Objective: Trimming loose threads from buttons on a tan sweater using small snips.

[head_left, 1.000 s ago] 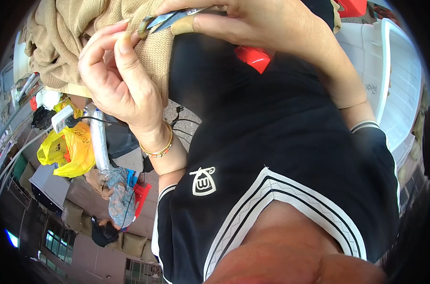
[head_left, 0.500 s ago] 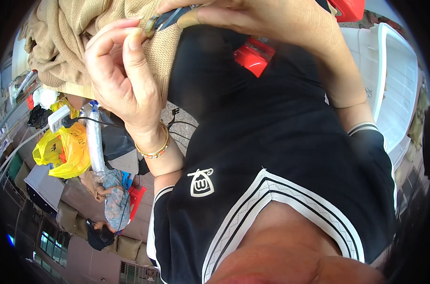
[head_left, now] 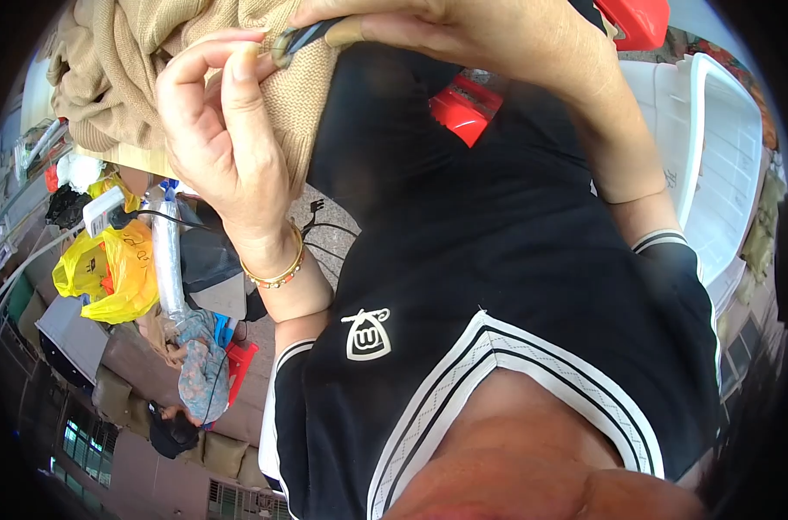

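Beneath your fingers point(head_left: 203, 56), one beige knit point(head_left: 307, 104) is lying bunched. Your right hand point(head_left: 450, 33) is pinching one pair of small scissors point(head_left: 306, 36), blades pointing toward your left hand point(head_left: 225, 143), whose fingers are curling close together; whether they are pinching anything, one cannot tell.

Holds left hand point(head_left: 225, 139) and right hand point(head_left: 429, 26) close together on the far side.
Bends left fingers point(head_left: 190, 74), straightens left thumb point(head_left: 246, 91), reaches far with left forearm point(head_left: 300, 293); slants right forearm point(head_left: 615, 143) in from the right, pointing right thumb point(head_left: 387, 29) left.
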Demonstrator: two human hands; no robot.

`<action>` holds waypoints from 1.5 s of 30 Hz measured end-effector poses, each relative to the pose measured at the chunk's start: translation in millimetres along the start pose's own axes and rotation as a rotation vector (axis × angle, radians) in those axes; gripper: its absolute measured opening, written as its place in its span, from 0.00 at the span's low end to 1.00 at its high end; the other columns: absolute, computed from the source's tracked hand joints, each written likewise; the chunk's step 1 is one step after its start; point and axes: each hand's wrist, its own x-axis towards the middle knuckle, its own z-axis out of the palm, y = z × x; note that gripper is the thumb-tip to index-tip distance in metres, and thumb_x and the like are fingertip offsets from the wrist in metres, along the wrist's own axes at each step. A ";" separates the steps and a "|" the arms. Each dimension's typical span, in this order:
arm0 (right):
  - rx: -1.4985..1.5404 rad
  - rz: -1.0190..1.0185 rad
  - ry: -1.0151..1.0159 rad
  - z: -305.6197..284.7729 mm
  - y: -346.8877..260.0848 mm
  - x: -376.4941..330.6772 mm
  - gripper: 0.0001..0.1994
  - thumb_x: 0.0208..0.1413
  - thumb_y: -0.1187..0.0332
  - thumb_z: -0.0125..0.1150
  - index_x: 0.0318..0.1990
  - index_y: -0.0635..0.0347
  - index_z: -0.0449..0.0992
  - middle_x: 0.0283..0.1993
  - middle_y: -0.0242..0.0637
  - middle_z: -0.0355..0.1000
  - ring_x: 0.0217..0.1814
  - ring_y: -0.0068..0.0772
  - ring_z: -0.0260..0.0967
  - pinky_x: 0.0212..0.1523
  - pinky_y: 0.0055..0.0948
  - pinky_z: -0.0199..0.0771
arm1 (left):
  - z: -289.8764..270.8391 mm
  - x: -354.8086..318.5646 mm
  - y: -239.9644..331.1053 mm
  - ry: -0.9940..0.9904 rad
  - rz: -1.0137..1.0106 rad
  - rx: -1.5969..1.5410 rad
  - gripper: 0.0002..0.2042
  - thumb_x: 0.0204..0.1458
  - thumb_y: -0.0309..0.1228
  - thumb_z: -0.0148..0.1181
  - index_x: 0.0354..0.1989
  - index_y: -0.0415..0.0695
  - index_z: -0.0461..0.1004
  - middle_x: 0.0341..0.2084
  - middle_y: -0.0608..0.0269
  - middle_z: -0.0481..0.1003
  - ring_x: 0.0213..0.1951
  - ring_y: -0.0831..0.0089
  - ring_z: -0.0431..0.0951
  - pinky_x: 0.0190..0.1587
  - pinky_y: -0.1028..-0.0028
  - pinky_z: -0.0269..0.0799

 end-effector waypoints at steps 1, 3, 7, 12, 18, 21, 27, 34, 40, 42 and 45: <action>-0.084 0.093 -0.113 -5.7 -8.4 4.6 0.14 0.50 0.68 0.64 0.46 0.52 0.80 0.29 0.37 0.67 0.34 0.43 0.71 0.32 0.37 0.69 | 1.3 0.5 -0.7 0.000 0.002 -0.005 0.05 0.63 0.20 0.52 0.45 0.34 0.67 0.43 0.53 0.76 0.37 0.77 0.77 0.44 0.78 0.75; -0.156 0.173 -0.229 -3.0 -9.0 5.5 0.14 0.49 0.68 0.65 0.45 0.52 0.81 0.28 0.36 0.66 0.33 0.42 0.70 0.30 0.37 0.69 | 0.8 -2.3 -2.2 0.041 -0.039 -0.076 0.05 0.64 0.21 0.51 0.45 0.34 0.66 0.44 0.51 0.75 0.39 0.76 0.78 0.45 0.78 0.75; -0.027 0.125 -0.060 11.7 -0.5 -2.7 0.13 0.51 0.69 0.66 0.46 0.52 0.82 0.28 0.35 0.66 0.31 0.40 0.69 0.29 0.35 0.67 | 2.4 -7.7 -3.7 0.188 -0.012 -0.228 0.04 0.65 0.21 0.49 0.45 0.34 0.65 0.46 0.45 0.74 0.43 0.67 0.79 0.49 0.70 0.79; 0.294 0.195 0.129 20.1 1.8 -15.0 0.17 0.51 0.72 0.69 0.50 0.58 0.80 0.33 0.36 0.72 0.32 0.33 0.70 0.31 0.27 0.69 | -41.4 -20.8 -1.5 0.338 0.023 -0.003 0.06 0.66 0.25 0.50 0.43 0.33 0.66 0.42 0.43 0.77 0.38 0.64 0.81 0.44 0.72 0.79; 0.216 0.275 0.013 8.7 -23.8 -17.9 0.21 0.44 0.76 0.74 0.50 0.62 0.80 0.30 0.34 0.72 0.29 0.27 0.68 0.29 0.23 0.67 | -59.4 -65.2 -9.1 0.310 -0.075 0.194 0.04 0.61 0.21 0.56 0.42 0.34 0.73 0.41 0.52 0.77 0.38 0.72 0.78 0.43 0.77 0.73; 0.323 0.272 -0.058 12.4 -29.7 -15.3 0.22 0.46 0.75 0.74 0.52 0.62 0.80 0.31 0.35 0.72 0.30 0.29 0.68 0.30 0.25 0.67 | -53.0 -79.8 -2.0 0.194 0.049 0.332 0.11 0.51 0.19 0.67 0.42 0.36 0.77 0.41 0.56 0.76 0.38 0.74 0.76 0.38 0.79 0.72; 0.375 0.156 -0.089 30.0 -25.3 -13.6 0.23 0.46 0.75 0.73 0.53 0.62 0.78 0.35 0.37 0.72 0.33 0.33 0.69 0.32 0.27 0.69 | -53.1 -90.7 4.5 -0.005 -0.044 0.498 0.18 0.49 0.17 0.64 0.50 0.38 0.78 0.44 0.56 0.75 0.39 0.71 0.76 0.43 0.75 0.73; 0.467 0.200 -0.110 34.1 -30.9 -7.7 0.23 0.45 0.75 0.73 0.52 0.63 0.78 0.34 0.38 0.70 0.31 0.33 0.70 0.30 0.26 0.69 | -39.0 -76.3 8.3 0.014 0.060 0.536 0.16 0.48 0.18 0.68 0.47 0.39 0.80 0.39 0.56 0.76 0.39 0.71 0.77 0.42 0.74 0.75; 0.406 0.194 -0.020 39.7 -10.0 -20.1 0.19 0.46 0.76 0.71 0.49 0.61 0.80 0.31 0.36 0.72 0.30 0.32 0.68 0.31 0.26 0.67 | -16.4 -51.4 4.7 0.111 0.175 0.532 0.13 0.47 0.19 0.70 0.43 0.40 0.82 0.33 0.61 0.75 0.28 0.78 0.74 0.31 0.79 0.71; 0.461 0.229 -0.004 41.5 -7.0 -25.0 0.19 0.46 0.76 0.71 0.49 0.61 0.80 0.31 0.36 0.72 0.30 0.31 0.68 0.31 0.26 0.67 | -20.2 -49.2 7.4 0.072 0.151 0.526 0.13 0.47 0.19 0.70 0.43 0.40 0.82 0.33 0.62 0.75 0.29 0.78 0.74 0.31 0.79 0.71; 0.497 0.255 0.026 43.1 -11.6 -27.0 0.19 0.45 0.78 0.69 0.48 0.61 0.80 0.31 0.36 0.72 0.30 0.29 0.69 0.30 0.26 0.67 | -22.6 -48.1 11.7 0.039 0.111 0.546 0.13 0.47 0.19 0.71 0.42 0.40 0.83 0.32 0.61 0.75 0.29 0.77 0.75 0.31 0.79 0.72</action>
